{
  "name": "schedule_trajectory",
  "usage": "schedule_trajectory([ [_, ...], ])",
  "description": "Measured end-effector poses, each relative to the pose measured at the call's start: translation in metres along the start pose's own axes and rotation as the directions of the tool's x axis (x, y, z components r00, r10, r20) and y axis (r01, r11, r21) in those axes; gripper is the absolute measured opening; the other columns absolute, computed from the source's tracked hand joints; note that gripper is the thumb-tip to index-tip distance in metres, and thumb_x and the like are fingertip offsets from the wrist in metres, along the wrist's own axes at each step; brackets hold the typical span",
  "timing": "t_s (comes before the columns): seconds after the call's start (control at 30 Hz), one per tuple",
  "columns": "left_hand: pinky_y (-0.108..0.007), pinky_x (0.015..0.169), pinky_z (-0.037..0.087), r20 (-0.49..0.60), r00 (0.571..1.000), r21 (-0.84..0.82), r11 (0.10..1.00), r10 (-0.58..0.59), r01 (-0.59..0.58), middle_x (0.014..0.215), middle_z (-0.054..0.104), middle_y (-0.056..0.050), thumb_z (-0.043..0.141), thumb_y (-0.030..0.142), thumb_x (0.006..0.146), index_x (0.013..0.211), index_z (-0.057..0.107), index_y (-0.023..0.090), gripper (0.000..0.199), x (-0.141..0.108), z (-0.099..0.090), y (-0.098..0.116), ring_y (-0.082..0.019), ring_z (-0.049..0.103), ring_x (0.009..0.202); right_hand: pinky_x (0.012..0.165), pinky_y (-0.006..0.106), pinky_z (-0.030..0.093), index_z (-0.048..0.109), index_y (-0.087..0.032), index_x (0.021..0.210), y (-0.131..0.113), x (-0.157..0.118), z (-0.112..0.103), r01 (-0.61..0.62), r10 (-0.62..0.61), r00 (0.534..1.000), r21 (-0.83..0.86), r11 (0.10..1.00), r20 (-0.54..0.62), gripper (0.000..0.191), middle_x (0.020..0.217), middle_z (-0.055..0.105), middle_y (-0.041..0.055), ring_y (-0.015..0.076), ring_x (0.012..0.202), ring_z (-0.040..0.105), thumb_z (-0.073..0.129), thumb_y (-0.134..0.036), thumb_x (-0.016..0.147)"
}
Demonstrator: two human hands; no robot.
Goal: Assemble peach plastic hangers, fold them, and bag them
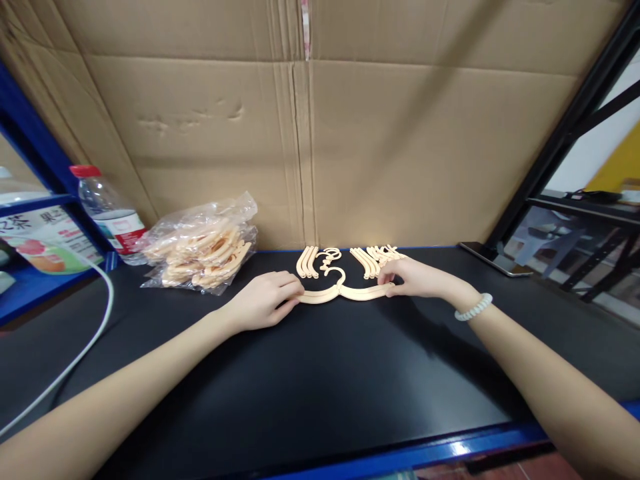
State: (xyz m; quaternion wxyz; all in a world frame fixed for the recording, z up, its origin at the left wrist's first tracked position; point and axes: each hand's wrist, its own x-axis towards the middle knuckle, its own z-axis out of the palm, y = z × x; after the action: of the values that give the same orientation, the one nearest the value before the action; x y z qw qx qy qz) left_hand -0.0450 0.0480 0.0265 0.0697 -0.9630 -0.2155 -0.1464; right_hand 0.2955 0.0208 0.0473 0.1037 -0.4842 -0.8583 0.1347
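Currently, left fingers point(291, 289), right fingers point(389, 269) nearly closed, pinching cream hanger's point(361, 294) opposite ends.

Left forearm point(150, 380) and right forearm point(540, 373) both bare, reaching forward and angling inward. Left hand point(267, 300) palm down, wrist nearly straight, fingers point(291, 288) bunched, thumb on the near side. Right hand point(415, 277) about level with it, apart, thumb and fingers closed in a pinch, knuckles up.
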Motion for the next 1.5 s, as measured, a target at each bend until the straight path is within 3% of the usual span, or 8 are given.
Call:
schedule_trajectory([
  [1.5, -0.032, 0.077, 0.049, -0.069, 0.996, -0.06, 0.997, -0.048, 0.044, 0.093, 0.063, -0.008, 0.042, 0.018, 0.092, 0.094, 0.059, 0.019, 0.017, -0.0018, 0.008, 0.0001, -0.02, 0.059, 0.087, 0.074, 0.03, 0.046, 0.068, -0.017, 0.086, 0.0016, 0.0003, 0.0027, -0.032, 0.033, 0.999, -0.038, 0.999, 0.009, 0.011, 0.089, 0.068, 0.0055, 0.019, 0.082, 0.061, 0.062, -0.015, 0.077],
])
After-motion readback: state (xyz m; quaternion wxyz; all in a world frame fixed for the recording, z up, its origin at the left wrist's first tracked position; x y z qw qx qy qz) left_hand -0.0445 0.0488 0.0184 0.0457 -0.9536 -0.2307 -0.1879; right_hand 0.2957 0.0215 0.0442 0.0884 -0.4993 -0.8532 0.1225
